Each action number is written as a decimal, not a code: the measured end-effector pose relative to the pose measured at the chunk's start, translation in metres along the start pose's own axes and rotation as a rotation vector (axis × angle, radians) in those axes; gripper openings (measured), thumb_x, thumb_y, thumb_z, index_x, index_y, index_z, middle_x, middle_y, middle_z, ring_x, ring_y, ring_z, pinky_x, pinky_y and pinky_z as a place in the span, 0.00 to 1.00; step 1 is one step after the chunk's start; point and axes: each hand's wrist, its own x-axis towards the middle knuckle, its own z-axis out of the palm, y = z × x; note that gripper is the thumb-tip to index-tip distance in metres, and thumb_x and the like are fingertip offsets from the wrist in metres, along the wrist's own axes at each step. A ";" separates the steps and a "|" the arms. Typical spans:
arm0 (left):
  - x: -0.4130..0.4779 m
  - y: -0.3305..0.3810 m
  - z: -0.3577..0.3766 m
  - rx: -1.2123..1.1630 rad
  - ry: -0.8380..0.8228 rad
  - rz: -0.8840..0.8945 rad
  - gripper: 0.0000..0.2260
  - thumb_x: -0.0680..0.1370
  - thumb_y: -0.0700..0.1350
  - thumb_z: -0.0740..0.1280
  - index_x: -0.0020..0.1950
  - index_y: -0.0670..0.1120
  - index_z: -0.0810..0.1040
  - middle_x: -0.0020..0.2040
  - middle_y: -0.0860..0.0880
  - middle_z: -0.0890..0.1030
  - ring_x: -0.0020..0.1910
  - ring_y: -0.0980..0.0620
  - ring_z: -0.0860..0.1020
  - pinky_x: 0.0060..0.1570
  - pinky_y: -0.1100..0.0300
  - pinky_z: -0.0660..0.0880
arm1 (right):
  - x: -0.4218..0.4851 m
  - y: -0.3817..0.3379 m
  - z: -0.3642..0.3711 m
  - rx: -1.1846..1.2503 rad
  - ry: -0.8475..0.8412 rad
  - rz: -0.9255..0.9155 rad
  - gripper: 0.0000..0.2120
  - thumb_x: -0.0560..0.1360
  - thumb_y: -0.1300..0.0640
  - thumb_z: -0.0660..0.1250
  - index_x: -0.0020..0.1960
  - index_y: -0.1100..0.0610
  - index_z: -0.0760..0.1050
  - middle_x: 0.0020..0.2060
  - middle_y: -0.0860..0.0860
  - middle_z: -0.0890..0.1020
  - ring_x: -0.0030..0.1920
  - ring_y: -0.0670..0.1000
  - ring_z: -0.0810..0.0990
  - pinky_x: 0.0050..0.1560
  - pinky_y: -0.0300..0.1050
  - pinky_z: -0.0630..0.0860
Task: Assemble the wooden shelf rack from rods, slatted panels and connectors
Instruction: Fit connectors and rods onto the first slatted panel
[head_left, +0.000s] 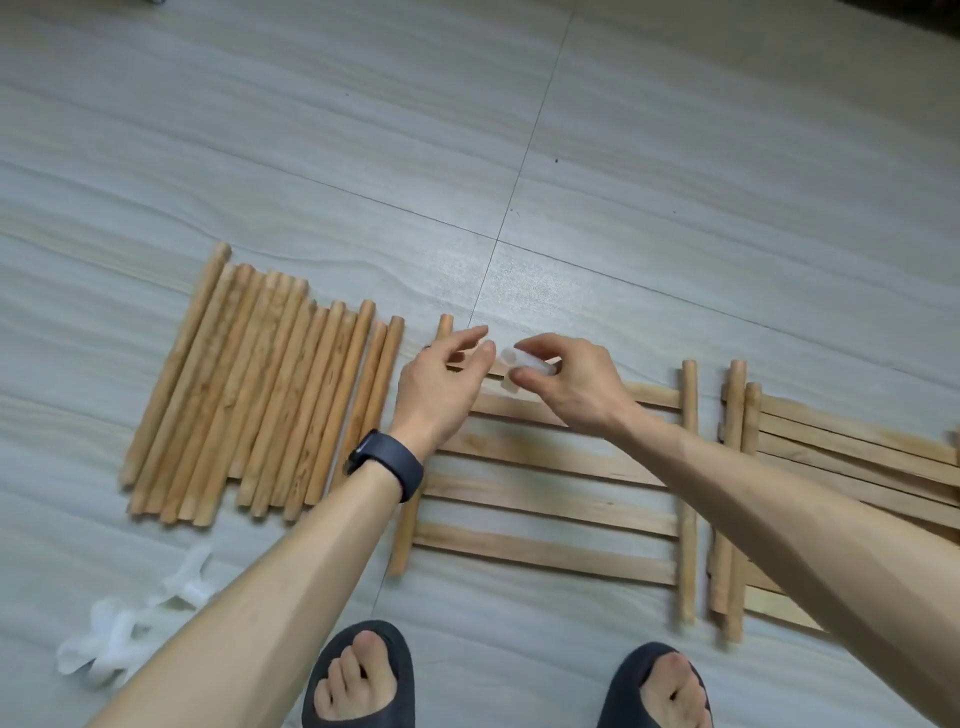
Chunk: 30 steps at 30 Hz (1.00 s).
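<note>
From my seat the plastic connector (522, 364) is hard to read. It is pale, translucent and partly covered by the right hand (571, 389), so I make out one tube end and a stub pointing toward 6 o'clock, little more. The stack of slatted panels (841, 457) at 3 o'clock runs off the frame edge, and its lower part sits behind my view of the right forearm. The loose connectors (124, 629) at 8 o'clock are blurred and partly hidden by the left forearm, so I cannot count them. Both slippers (358, 670) are cut by the bottom edge. The right grip is clamped on the connector, thumb below and fingers curled over it, holding it above the far edge of the single slatted panel (545, 499) that lies flat on the floor (675, 156). The left hand (441, 395), with a dark wristband (387, 462), hovers just beside the connector at its 9 o'clock. Its grip is apart, fingers (470, 338) extended and holding nothing, and I cannot tell whether a fingertip touches the plastic. The wooden rods (249, 395) lie side by side on the floor at 9 o'clock of the hands, their near edge just beside the panel's left rail.
</note>
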 end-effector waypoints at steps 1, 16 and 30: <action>0.000 -0.010 0.000 0.160 0.058 0.040 0.19 0.81 0.56 0.66 0.71 0.56 0.75 0.71 0.53 0.76 0.70 0.56 0.72 0.69 0.59 0.67 | 0.010 -0.002 -0.001 0.010 -0.006 0.010 0.17 0.77 0.53 0.73 0.65 0.52 0.80 0.60 0.48 0.84 0.58 0.49 0.81 0.64 0.44 0.75; -0.016 -0.092 0.023 0.853 0.107 0.228 0.32 0.81 0.60 0.58 0.82 0.47 0.58 0.83 0.42 0.51 0.81 0.45 0.52 0.79 0.46 0.53 | 0.112 -0.033 0.039 0.245 -0.055 0.019 0.13 0.80 0.60 0.69 0.63 0.57 0.82 0.48 0.46 0.84 0.45 0.42 0.81 0.47 0.38 0.75; -0.015 -0.092 0.026 0.829 0.149 0.231 0.33 0.78 0.59 0.58 0.81 0.47 0.61 0.82 0.41 0.55 0.81 0.44 0.55 0.78 0.47 0.53 | 0.127 -0.031 0.031 -0.149 -0.177 -0.077 0.13 0.79 0.50 0.71 0.63 0.44 0.83 0.34 0.31 0.78 0.40 0.37 0.75 0.43 0.29 0.67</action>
